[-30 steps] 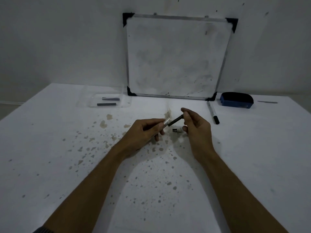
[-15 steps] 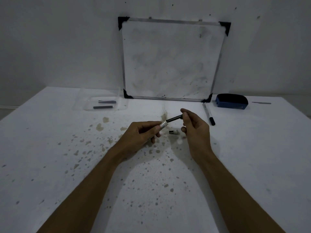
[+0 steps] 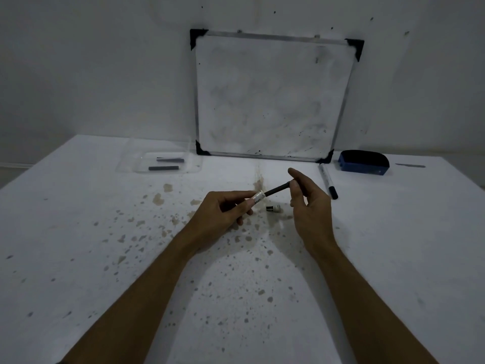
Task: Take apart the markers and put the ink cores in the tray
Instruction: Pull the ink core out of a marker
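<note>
My left hand grips a white marker barrel at the middle of the table. A dark ink core sticks out of the barrel's open end, and my right hand pinches the core's far tip between thumb and forefinger. A small marker end piece lies on the table just below the core. A clear plastic tray at the back left holds two dark ink cores. Another whole marker with a black cap lies to the right of my right hand.
A small whiteboard leans against the wall at the back. A blue eraser sits to its right, with a thin grey strip beyond it. The white table is spattered with brown stains.
The core shows slightly further out of the barrel, my right hand having drawn a little to the right. The view has shifted slightly.
</note>
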`<control>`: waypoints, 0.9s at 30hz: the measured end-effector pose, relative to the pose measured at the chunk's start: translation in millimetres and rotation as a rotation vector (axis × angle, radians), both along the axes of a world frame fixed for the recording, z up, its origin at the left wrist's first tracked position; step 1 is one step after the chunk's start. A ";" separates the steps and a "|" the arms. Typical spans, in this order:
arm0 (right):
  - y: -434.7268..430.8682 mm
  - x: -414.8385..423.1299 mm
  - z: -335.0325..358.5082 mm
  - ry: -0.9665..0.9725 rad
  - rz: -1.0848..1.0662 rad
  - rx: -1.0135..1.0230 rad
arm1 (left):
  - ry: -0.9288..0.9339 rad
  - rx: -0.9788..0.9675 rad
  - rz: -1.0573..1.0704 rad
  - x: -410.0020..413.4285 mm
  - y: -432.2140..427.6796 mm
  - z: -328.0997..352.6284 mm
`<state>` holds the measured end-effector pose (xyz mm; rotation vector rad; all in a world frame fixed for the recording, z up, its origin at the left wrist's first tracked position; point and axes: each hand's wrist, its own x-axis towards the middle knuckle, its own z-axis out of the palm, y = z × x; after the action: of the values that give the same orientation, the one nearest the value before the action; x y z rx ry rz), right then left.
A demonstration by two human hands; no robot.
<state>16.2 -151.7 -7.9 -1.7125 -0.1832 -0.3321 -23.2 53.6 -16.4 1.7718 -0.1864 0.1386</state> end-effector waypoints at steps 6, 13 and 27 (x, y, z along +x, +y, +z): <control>1.7 0.9 -3.3 0.014 -0.021 0.054 | -0.006 0.038 -0.022 -3.8 -2.0 3.0; 2.1 -2.1 -1.8 -0.012 0.072 -0.015 | -0.012 0.045 -0.015 -4.6 -3.9 3.0; 3.4 -4.0 -16.5 -0.131 -0.030 -0.706 | 0.006 0.011 0.079 7.0 -2.6 -7.9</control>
<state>12.2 -148.3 -24.4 -2.3918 -0.4063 -0.4343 -16.1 51.1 -24.3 1.7906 -0.1131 0.1895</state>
